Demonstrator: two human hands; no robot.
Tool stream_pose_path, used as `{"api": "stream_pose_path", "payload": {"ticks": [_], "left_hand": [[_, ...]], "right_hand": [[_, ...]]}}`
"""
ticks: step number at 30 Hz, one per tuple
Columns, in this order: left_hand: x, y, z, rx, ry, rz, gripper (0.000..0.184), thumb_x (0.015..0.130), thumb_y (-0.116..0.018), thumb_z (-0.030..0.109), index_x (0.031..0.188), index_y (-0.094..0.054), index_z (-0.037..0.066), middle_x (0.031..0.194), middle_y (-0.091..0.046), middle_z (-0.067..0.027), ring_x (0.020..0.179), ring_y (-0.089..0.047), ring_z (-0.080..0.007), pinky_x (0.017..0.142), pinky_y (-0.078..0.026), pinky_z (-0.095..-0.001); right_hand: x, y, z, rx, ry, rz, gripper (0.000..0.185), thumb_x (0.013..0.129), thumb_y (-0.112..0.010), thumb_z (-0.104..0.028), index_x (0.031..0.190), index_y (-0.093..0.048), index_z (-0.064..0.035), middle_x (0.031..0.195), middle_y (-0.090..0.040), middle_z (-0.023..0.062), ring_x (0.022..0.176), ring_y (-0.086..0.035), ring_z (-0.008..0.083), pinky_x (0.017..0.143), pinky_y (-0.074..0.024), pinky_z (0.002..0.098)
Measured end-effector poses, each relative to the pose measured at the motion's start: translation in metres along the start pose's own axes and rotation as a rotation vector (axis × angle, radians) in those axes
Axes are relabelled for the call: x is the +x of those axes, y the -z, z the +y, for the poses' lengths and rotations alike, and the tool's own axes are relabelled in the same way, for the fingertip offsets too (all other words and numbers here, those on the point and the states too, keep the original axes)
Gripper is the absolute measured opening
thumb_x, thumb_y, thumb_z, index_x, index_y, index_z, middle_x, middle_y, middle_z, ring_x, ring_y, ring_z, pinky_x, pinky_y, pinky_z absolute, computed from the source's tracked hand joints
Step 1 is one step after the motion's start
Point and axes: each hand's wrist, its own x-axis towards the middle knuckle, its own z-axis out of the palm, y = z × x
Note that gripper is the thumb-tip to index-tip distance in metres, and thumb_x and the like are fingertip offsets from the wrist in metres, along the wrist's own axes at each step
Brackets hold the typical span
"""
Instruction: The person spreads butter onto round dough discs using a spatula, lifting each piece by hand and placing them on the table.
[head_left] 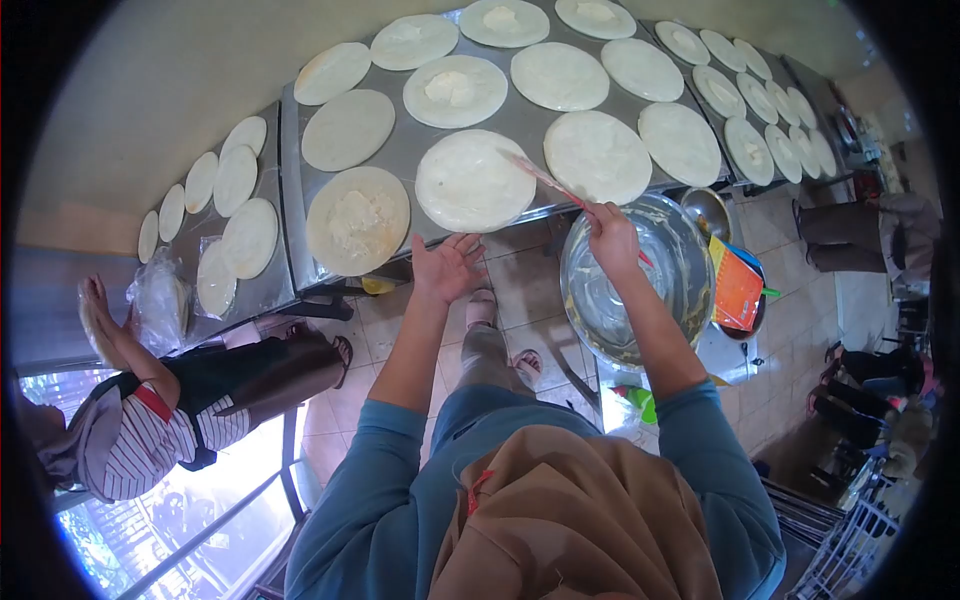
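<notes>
Right hand (612,235) over the far rim of the bowl (595,300), fingers curled round a utensil (549,181), its tip on a dough disc (470,190) lying beyond the bowl and to its left! Left hand (450,268), left of the bowl, shows its palm, fingers spread wide, just beside that disc. The right forearm (657,325) cuts across the bowl, hiding part of it. Beyond the bowl, more discs (598,158) crowd the table (525,125). Right of the bowl, a packet (735,285) sits close by, orange. Well left of the bowl, a co-worker (140,440) stands near a plastic bag (160,300).
</notes>
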Motion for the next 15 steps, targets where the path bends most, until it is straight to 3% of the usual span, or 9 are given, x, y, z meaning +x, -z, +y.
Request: {"api": "stream_pose_path", "payload": {"ticks": [5,7,8,11,13,15], "left_hand": [[0.002,-0.003,0.001,0.077,0.035,-0.002,0.097,0.081,-0.004,0.073,0.134,-0.033,-0.003,0.131,-0.044,-0.0166,0.113,-0.039,-0.0338,0.099,-0.015,-0.0578],[0.008,0.0,0.0,0.166,0.075,-0.037,0.095,0.081,-0.003,0.073,0.133,-0.035,0.0,0.129,-0.047,-0.0146,0.113,-0.039,-0.0329,0.099,-0.016,-0.0575],[0.008,0.001,-0.002,0.163,0.074,-0.037,0.095,0.081,-0.003,0.073,0.133,-0.035,0.0,0.129,-0.047,-0.0146,0.113,-0.039,-0.0329,0.099,-0.016,-0.0575],[0.003,0.002,-0.002,0.289,0.061,0.153,0.092,0.083,-0.004,0.072,0.131,-0.038,0.002,0.122,-0.051,-0.0121,0.108,-0.042,-0.0296,0.099,-0.019,-0.056],[0.005,0.015,-0.001,0.305,-0.06,0.277,0.086,0.085,-0.006,0.07,0.129,-0.043,0.005,0.116,-0.054,-0.0094,0.102,-0.046,-0.026,0.098,-0.023,-0.0531],[0.008,0.023,0.003,0.288,-0.042,0.292,0.084,0.085,-0.007,0.069,0.127,-0.045,0.007,0.113,-0.055,-0.0083,0.099,-0.047,-0.0248,0.097,-0.025,-0.0517]], "right_hand": [[-0.071,0.009,-0.007,0.113,0.025,-0.139,0.035,0.07,-0.053,0.002,0.101,-0.064,-0.0103,0.076,-0.058,0.0152,0.072,-0.059,0.0358,0.064,-0.0476,0.0438],[-0.061,0.007,-0.01,0.097,0.042,-0.054,0.016,0.078,-0.059,-0.005,0.091,-0.066,-0.009,0.074,-0.057,0.0153,0.07,-0.06,0.0342,0.06,-0.048,0.0431],[-0.041,0.001,-0.007,0.163,0.019,0.04,0.018,0.077,-0.059,-0.003,0.093,-0.065,-0.008,0.073,-0.057,0.0156,0.069,-0.06,0.0337,0.06,-0.0476,0.0425],[-0.032,-0.008,-0.002,-0.008,-0.056,-0.033,0.022,0.076,-0.058,-0.001,0.096,-0.064,-0.0071,0.075,-0.058,0.015,0.068,-0.059,0.0336,0.06,-0.0477,0.0422],[-0.067,-0.006,-0.023,0.067,-0.006,-0.084,0.027,0.074,-0.056,0.0,0.099,-0.064,-0.0077,0.078,-0.058,0.0149,0.071,-0.059,0.034,0.062,-0.0478,0.0433],[-0.081,-0.003,-0.034,0.133,0.044,-0.155,0.032,0.072,-0.054,0.001,0.102,-0.063,-0.0084,0.082,-0.059,0.0147,0.073,-0.06,0.0343,0.063,-0.0479,0.0445]]}}
